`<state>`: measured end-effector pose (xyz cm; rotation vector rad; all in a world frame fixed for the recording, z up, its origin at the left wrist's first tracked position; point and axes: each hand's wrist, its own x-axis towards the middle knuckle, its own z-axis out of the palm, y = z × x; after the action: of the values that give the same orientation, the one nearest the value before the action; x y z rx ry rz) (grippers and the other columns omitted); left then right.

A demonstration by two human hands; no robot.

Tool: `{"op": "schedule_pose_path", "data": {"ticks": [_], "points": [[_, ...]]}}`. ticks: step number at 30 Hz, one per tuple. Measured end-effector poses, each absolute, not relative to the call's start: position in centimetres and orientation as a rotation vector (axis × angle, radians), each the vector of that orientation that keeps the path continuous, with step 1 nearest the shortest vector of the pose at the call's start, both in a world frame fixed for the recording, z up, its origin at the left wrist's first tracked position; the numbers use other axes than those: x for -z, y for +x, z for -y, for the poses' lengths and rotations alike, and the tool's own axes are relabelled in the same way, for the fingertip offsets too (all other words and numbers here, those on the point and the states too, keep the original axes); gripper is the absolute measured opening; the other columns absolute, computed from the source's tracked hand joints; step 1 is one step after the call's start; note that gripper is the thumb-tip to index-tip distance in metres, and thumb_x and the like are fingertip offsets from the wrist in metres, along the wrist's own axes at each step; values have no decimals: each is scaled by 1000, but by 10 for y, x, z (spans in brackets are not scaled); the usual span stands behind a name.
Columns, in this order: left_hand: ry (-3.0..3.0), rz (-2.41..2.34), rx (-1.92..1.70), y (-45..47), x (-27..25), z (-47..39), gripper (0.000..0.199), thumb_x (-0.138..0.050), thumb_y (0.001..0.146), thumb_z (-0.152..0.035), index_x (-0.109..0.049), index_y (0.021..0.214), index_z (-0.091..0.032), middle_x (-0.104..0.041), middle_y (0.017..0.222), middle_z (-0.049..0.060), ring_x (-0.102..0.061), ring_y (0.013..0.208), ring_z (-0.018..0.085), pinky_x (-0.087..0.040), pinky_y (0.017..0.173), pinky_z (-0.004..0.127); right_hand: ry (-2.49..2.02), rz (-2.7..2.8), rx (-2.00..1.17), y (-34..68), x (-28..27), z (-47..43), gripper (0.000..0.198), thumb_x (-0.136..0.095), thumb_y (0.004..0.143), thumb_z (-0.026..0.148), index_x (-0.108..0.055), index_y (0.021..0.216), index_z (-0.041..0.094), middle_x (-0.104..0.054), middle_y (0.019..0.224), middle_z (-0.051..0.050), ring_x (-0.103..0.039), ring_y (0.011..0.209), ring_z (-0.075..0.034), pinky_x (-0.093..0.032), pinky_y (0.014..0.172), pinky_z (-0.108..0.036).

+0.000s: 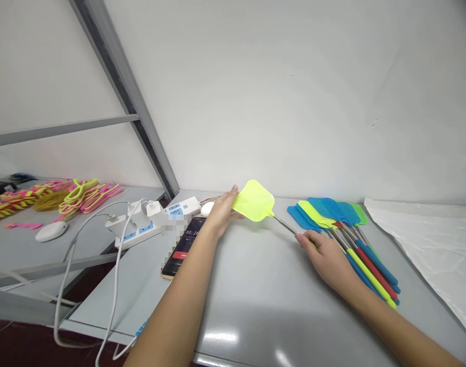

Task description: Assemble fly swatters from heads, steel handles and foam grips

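Note:
A yellow-green fly swatter [254, 201] is held above the grey table between my two hands. My left hand [224, 210] pinches the left edge of its perforated head, thumb on top. Around the handle end of the thin metal shaft, my right hand [324, 255] is closed, hiding most of the grip. Just right of that hand lies a pile of fly swatters [374, 262] with blue, yellow-green, green and red parts, their heads toward the wall and handles toward me.
A phone [185, 244] showing a timer lies left of my left forearm. White power strips [141, 232] with plugs and trailing cables [116, 285] stand further left. White sheeting [427, 244] covers the right side. Pink and yellow bands [87, 196] lie on the neighbouring table, beyond a metal post [141, 117].

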<state>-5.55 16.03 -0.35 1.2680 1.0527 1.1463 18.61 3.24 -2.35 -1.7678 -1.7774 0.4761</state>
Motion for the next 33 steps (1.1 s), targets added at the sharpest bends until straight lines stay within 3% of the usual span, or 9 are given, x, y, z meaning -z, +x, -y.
{"op": "schedule_pose_path", "data": {"ticks": [4, 10, 18, 28, 33], "points": [[935, -691, -1171, -22, 14, -144, 46, -59, 82, -54, -58, 113, -21, -62, 120, 11, -63, 95, 21, -53, 75, 35, -1701, 1746, -546, 182, 26, -32, 41, -32, 94, 54, -51, 76, 23, -60, 68, -1, -53, 65, -19, -32, 57, -27], [961, -744, -1203, 14, 27, -123, 52, -54, 83, -57, -57, 114, -17, -68, 107, 15, -65, 85, 21, -54, 73, 36, -1664, 1773, -624, 176, 30, -29, 36, -31, 96, 50, -45, 76, 24, -52, 62, 2, -48, 59, -17, -29, 55, -27], [969, -847, -1308, 19, 24, -113, 37, -61, 82, -45, -60, 104, -15, -68, 106, 13, -69, 91, 26, -54, 68, 33, -1632, 1704, -677, 168, 33, -25, 35, -33, 96, 47, -47, 75, 23, -54, 64, 2, -50, 61, -17, -29, 57, -27], [974, -821, -1292, 22, 24, -112, 40, -61, 82, -48, -62, 103, -13, -71, 96, 14, -69, 89, 27, -54, 74, 37, -1595, 1623, -774, 166, 35, -23, 36, -34, 95, 48, -48, 74, 22, -57, 69, 0, -52, 68, -18, -33, 62, -28], [951, -751, -1263, 19, 25, -110, 43, -62, 81, -50, -64, 102, -13, -71, 98, 14, -69, 86, 26, -53, 76, 39, -1526, 1577, -872, 166, 35, -23, 38, -37, 94, 49, -51, 74, 21, -51, 66, 1, -46, 65, -15, -32, 60, -26]]}}
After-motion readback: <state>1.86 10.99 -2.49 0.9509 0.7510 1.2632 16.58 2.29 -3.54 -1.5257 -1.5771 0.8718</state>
